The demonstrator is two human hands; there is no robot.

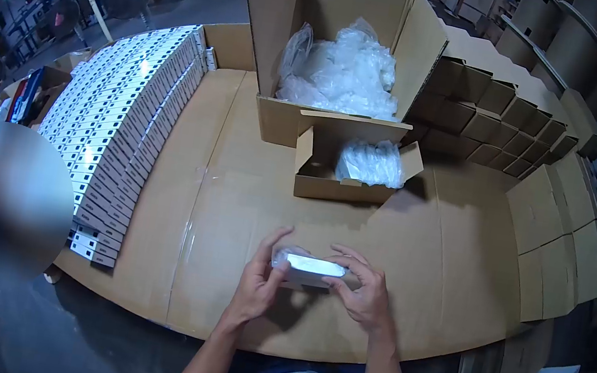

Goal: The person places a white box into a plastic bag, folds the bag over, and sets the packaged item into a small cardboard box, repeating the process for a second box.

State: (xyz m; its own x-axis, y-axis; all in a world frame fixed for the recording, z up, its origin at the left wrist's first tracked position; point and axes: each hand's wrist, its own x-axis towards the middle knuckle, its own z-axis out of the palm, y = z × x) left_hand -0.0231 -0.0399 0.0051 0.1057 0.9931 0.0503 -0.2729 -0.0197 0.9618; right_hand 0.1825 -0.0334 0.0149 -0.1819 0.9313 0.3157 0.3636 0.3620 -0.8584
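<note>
A small white box [313, 266], partly in clear plastic wrap, is held between my two hands over the cardboard-covered table [234, 200]. My left hand [262, 278] grips its left end with thumb and fingers. At its right end, my right hand [363, 286] holds it between thumb and fingers. Beyond my hands stands a small open carton [329, 190] with several plastic-wrapped pieces [371, 164] in its right part. Behind that, a large open carton [286, 118] contains a heap of clear plastic bags [347, 73].
Long stacked rows of white boxes [127, 112] line the table's left side. Stacked brown cartons [482, 114] fill the back right, and more cartons [556, 235] stand along the right edge. A blurred round object [0, 194] covers the lower left of the view.
</note>
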